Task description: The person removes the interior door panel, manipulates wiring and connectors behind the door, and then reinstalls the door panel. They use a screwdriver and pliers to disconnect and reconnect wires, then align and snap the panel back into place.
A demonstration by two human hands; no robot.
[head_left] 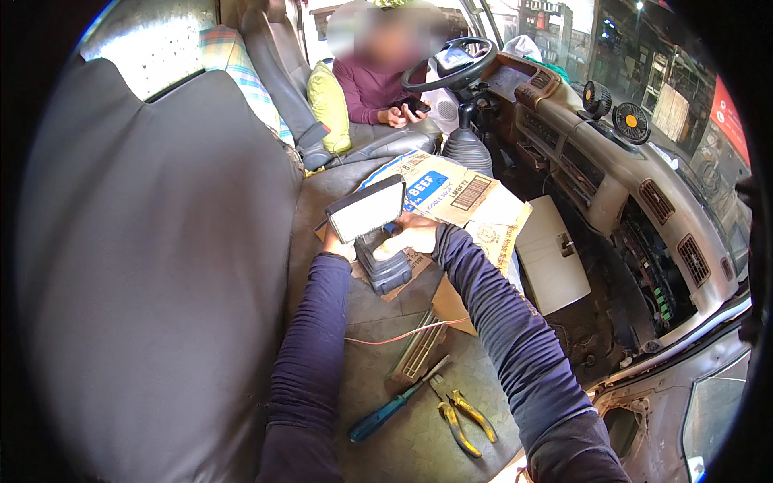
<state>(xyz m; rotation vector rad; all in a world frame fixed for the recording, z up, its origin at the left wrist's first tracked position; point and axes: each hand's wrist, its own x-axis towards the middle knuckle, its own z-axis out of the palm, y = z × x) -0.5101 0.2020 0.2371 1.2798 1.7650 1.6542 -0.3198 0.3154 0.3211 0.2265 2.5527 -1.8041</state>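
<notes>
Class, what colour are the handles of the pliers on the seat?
Yellow; the pliers show best in the head view.

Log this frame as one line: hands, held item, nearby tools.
left hand: on work light | right hand: on same light | seat: screwdriver, pliers, vent grille | under light: cardboard

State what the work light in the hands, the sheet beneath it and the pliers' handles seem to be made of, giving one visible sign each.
Work light: likely dark moulded plastic, matt, with a pale translucent panel. Sheet: cardboard, brown, printed, creased where it folds. Pliers: handles look like yellow plastic or rubber sleeves over metal; the jaws are dull grey. Both hands, left hand and right hand, grip the light.
</notes>
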